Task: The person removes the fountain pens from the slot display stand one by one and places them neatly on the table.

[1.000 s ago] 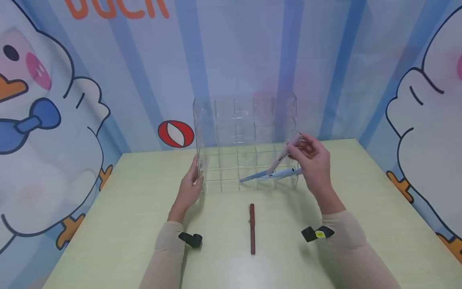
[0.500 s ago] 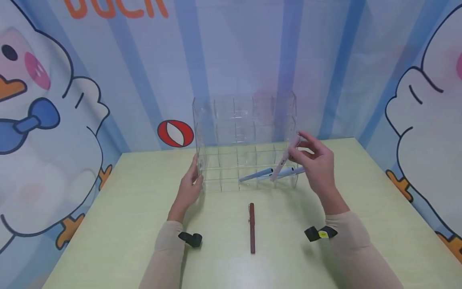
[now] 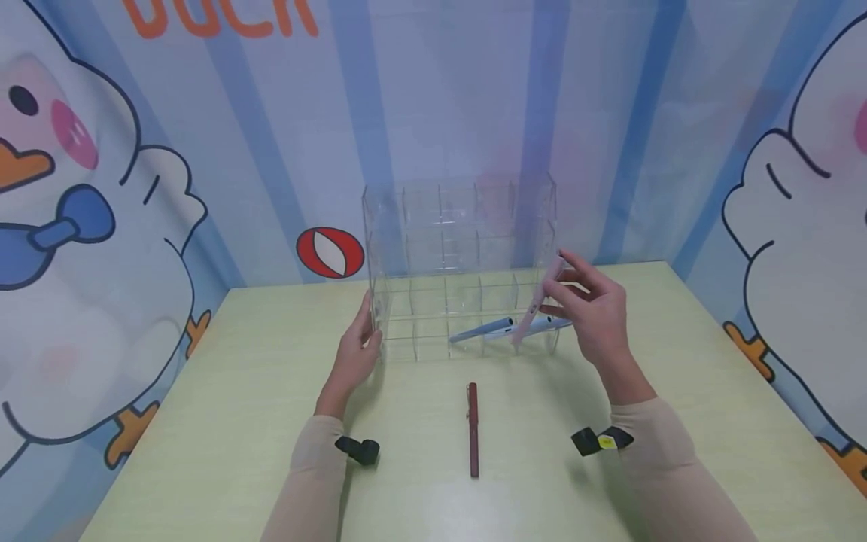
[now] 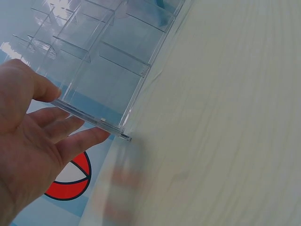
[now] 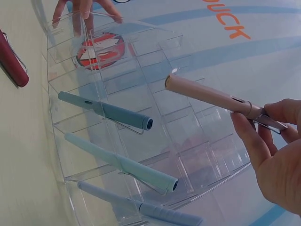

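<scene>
A clear compartment organizer [image 3: 413, 316] stands at the table's back. My left hand [image 3: 355, 350] grips its left side wall, thumb inside and fingers outside in the left wrist view. My right hand [image 3: 597, 312] pinches a pale pink pen [image 5: 202, 93] by its clip end, in front of the organizer's right side. The pen slants, its free end down and to the left. Three other pens lie in the bottom row in the right wrist view: a blue-grey pen [image 5: 122, 114], a pale green-blue pen [image 5: 120, 162] and a light blue pen [image 5: 164, 214].
A dark red pen [image 3: 473, 429] lies lengthwise on the pale table [image 3: 223, 421], nearer than the organizer. Behind stands a blue striped backdrop [image 3: 433, 90] with printed ducks at both sides. Each wrist wears a black strap, the right strap [image 3: 601, 439] with a yellow mark.
My right hand has shifted slightly right with the pink pen. The pen's lower end has swung right and down, away from the blue-grey pen. My left hand has stayed on the organizer.
</scene>
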Tool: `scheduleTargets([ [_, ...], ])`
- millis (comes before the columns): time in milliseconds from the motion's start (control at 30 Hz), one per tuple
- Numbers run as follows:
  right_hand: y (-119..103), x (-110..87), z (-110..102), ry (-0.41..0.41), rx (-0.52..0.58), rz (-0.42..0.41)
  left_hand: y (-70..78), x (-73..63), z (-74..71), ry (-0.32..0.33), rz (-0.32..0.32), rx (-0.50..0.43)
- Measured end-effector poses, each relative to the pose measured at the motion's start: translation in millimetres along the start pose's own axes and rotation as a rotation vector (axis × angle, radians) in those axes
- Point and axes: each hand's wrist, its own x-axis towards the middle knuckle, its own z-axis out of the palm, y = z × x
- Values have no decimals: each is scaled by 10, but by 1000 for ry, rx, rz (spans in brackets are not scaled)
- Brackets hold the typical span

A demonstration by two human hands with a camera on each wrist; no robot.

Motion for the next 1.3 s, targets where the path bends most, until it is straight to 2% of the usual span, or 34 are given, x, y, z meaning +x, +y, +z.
scheduleTargets([
  [200, -4, -1, -14, -12, -15, 27, 2, 0, 0, -1, -5, 5],
  [433, -27, 1, -29, -68, -51, 81, 5, -6, -5, 0, -1, 3],
  [600, -40, 5, -51, -126, -83, 161, 9, -7, -6, 1, 0, -1],
  [900, -79, 17, -63, -164, -135, 286, 3, -3, 1, 2, -5, 5],
  [1300, -69, 35, -132, -265, -198, 488, -15, 2, 1, 4, -1, -2],
])
